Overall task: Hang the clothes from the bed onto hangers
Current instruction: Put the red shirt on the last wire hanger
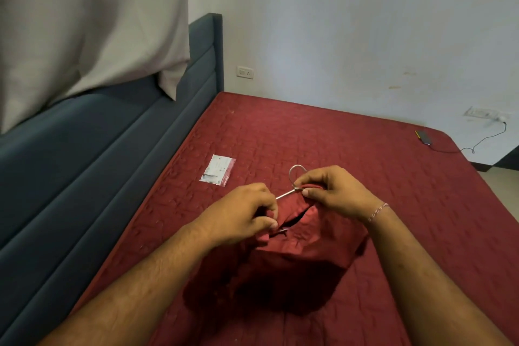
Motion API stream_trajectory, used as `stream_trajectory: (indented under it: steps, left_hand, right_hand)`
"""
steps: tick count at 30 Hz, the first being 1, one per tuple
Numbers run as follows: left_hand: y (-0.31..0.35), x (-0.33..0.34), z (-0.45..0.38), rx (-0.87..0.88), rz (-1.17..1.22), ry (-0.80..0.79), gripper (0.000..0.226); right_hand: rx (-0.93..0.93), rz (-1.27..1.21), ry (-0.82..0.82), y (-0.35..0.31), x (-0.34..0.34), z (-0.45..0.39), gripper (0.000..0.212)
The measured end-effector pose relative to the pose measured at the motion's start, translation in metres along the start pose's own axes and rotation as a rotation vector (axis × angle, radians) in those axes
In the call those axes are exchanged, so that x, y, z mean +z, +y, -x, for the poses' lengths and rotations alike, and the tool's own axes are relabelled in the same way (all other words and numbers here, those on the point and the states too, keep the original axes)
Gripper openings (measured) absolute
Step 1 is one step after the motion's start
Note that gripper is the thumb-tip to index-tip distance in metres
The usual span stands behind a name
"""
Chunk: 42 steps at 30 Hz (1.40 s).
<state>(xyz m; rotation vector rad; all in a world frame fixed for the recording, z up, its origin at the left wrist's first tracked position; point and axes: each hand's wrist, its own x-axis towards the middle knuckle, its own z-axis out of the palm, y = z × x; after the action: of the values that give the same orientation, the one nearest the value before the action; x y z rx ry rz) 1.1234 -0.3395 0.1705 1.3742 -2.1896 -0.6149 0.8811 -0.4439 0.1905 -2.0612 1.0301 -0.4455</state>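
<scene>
Head view: maroon garment held just above the bed, centre-low in frame, bunched and nearly the same colour as the quilted cover under it. Metal hanger mostly buried in the fabric; only the hook loop and a short length of wire show, at 12 o'clock of the garment. Left hand pinches a fold of the cloth at the garment's 10 o'clock, fingers curled tight. Right hand pinches the top edge of the fabric right at the hanger neck, thumb and forefinger closed on cloth and wire together. Whether the hanger arms sit inside the shoulders or waist I cannot tell; they are hidden.

Risks, as a judgement:
- Fabric is bunched, so one side may slide off the hidden hanger arm once lifted; cause is uneven seating.
- The open slit near the left hand could snag on the wire end and stretch or tear.
- The right-hand pinch is small; pulling cloth against the neck may twist the hook out of the grip.

Elsewhere: small plastic packet at 10 o'clock of the hands, phone on charge at the bed's 2 o'clock corner, headboard along the left.
</scene>
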Motion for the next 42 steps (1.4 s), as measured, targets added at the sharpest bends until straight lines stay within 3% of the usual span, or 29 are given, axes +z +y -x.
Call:
stream_trajectory:
  steps: [3,5,8,11,12,14,15,17,19,21,24,27,32,36,39,42]
  left_hand:
    - [-0.004,-0.007,0.006,-0.108,0.003,0.009,0.025]
    - [-0.007,-0.011,0.01,-0.175,0.104,-0.033,0.019]
    - [-0.007,-0.008,0.012,-0.258,0.202,0.081,0.014]
    - [-0.008,-0.002,0.012,-0.358,0.234,0.271,0.012]
    - [-0.009,0.0,0.012,-0.381,0.263,0.302,0.011]
    - [-0.009,0.003,0.012,-0.419,0.331,0.342,0.012]
    - [-0.008,0.002,0.012,-0.443,0.399,0.372,0.015]
    - [-0.003,0.001,0.014,-0.491,0.583,0.423,0.024]
    - [-0.002,0.0,0.015,-0.504,0.684,0.437,0.037]
    - [-0.007,0.003,0.015,-0.541,0.718,0.423,0.036]
    - [-0.015,0.012,0.017,-0.611,0.73,0.406,0.023]
    - [-0.021,0.017,0.022,-0.577,0.645,0.41,0.01]
    - [-0.009,0.021,0.026,-0.511,0.493,0.378,0.012]
    - [0.007,0.018,0.028,-0.47,0.581,0.356,0.02]
    - [0.009,0.019,0.032,-0.422,0.439,0.39,0.022]
    - [0.007,0.02,0.034,-0.438,0.451,0.476,0.02]
  right_hand:
    - [-0.048,0.024,0.108,0.012,0.007,-0.003,0.03]
    - [-0.055,0.044,0.114,0.022,0.011,-0.005,0.033]
    - [-0.089,0.047,0.209,0.028,0.023,-0.006,0.036]
    - [-0.089,0.218,0.615,0.029,0.049,-0.001,0.043]
    - [-0.015,0.152,0.767,0.03,0.064,0.006,0.048]
    - [0.21,-0.284,0.908,0.025,0.099,0.024,0.045]
    - [0.354,-0.605,0.846,0.017,0.116,0.031,0.042]
    - [0.669,-1.109,0.56,0.004,0.143,0.041,0.027]
    - [0.757,-1.349,0.419,-0.006,0.155,0.041,0.014]
    - [0.715,-1.422,0.471,-0.008,0.158,0.033,0.013]
    - [0.611,-1.423,0.659,-0.004,0.155,0.024,0.026]
    - [0.429,-1.324,0.746,-0.011,0.15,0.022,0.023]
    - [0.215,-1.066,0.708,-0.033,0.148,0.021,0.013]
    - [0.121,-0.936,0.658,-0.04,0.144,0.025,0.012]
    - [0.069,-0.845,0.634,-0.044,0.141,0.03,0.012]
    - [0.0,-0.738,0.608,-0.048,0.136,0.033,0.015]
